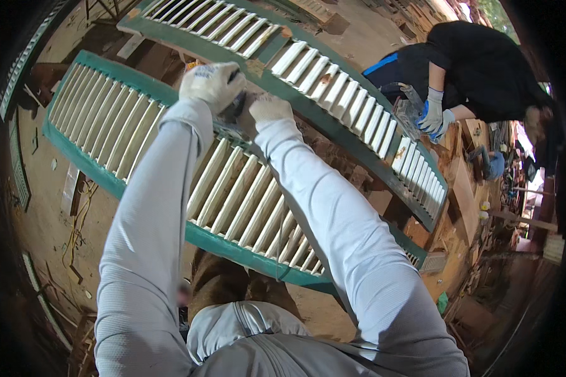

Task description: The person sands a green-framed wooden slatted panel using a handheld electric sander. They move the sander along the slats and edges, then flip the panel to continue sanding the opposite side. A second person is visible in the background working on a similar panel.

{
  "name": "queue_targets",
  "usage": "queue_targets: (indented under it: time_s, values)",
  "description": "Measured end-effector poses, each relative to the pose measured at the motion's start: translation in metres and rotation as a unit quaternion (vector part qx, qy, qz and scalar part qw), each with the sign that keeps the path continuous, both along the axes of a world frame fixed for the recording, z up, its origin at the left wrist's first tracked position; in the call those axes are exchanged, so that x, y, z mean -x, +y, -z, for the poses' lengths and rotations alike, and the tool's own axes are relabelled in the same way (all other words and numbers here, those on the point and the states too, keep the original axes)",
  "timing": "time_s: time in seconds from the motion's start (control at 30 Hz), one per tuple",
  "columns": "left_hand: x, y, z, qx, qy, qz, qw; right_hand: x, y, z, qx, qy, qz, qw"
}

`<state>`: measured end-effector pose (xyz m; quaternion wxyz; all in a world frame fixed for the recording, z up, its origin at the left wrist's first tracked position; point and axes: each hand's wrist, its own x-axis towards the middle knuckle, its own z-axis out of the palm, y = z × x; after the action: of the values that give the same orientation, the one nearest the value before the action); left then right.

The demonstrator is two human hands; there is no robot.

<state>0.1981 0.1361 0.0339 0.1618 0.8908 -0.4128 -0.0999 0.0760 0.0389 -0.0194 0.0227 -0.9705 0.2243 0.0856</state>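
A long louvered shutter (226,235) with a green frame and cream slats lies across in front of me. Over its far rail, my left hand (210,87), in a white work glove, is closed in a fist. My right hand (270,109), gloved too, is closed beside it, with its fingers mostly turned away. Between the hands a dark grey tool (234,112) sits against the shutter's frame. Both hands seem to grip it, but its kind is hidden by gloves and shadow. Worn, brownish patches show on several slats.
Beyond lies a second green-framed shutter (333,81) with white slats. At the far right, a person in dark clothes (478,69) bends over it, gloved hands on a grey tool (410,113). A yellow cord (77,229) trails on the floor at left. Boards (462,195) stand at right.
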Motion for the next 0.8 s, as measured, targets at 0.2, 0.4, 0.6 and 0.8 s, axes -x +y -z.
queue_targets:
  time_s: [0.2,0.4,0.6,0.8]
  values:
    - [-0.048,0.017,0.001,-0.028,-0.035,-0.027,0.999,-0.057,0.013,-0.006,-0.029,0.014,0.024,0.999]
    - [-0.03,0.003,-0.006,-0.056,-0.023,-0.008,0.998,-0.036,-0.004,-0.004,-0.011,0.059,-0.002,0.998]
    - [0.017,-0.012,-0.007,-0.044,-0.017,0.032,0.998,0.021,-0.013,0.0,-0.003,0.01,0.03,0.999]
    - [0.089,-0.035,0.005,0.003,-0.031,0.075,0.997,0.102,-0.03,0.001,0.026,0.04,0.04,0.998]
